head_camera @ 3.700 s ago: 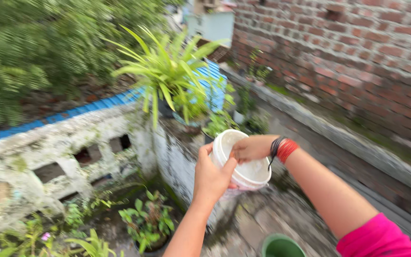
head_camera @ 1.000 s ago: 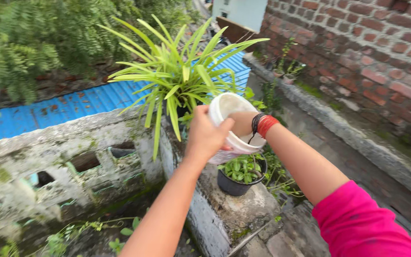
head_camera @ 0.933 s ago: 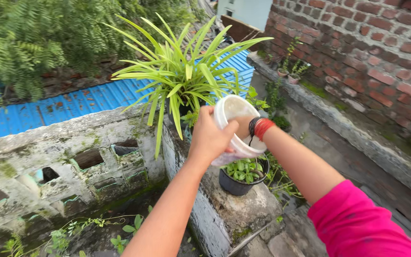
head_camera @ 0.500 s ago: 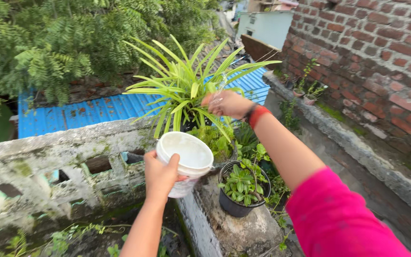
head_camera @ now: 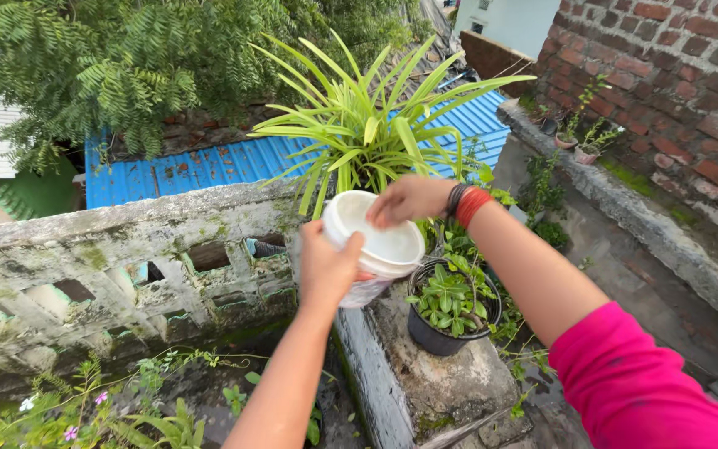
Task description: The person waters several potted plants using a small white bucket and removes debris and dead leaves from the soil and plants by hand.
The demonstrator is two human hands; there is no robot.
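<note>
The left hand (head_camera: 326, 268) grips the near side of a white tub (head_camera: 373, 247), thumb hooked over the rim, holding it tilted above the mossy ledge (head_camera: 425, 374). The right hand (head_camera: 407, 199), with a red band at the wrist, dips its loosely curled fingers into the tub's mouth from the far side, grasping nothing visible. Just right of the tub a black pot (head_camera: 452, 306) of small leafy plants stands on the ledge. Behind them a long-leaved plant (head_camera: 367, 133) spreads, with a blue roof (head_camera: 209, 166) beyond.
</note>
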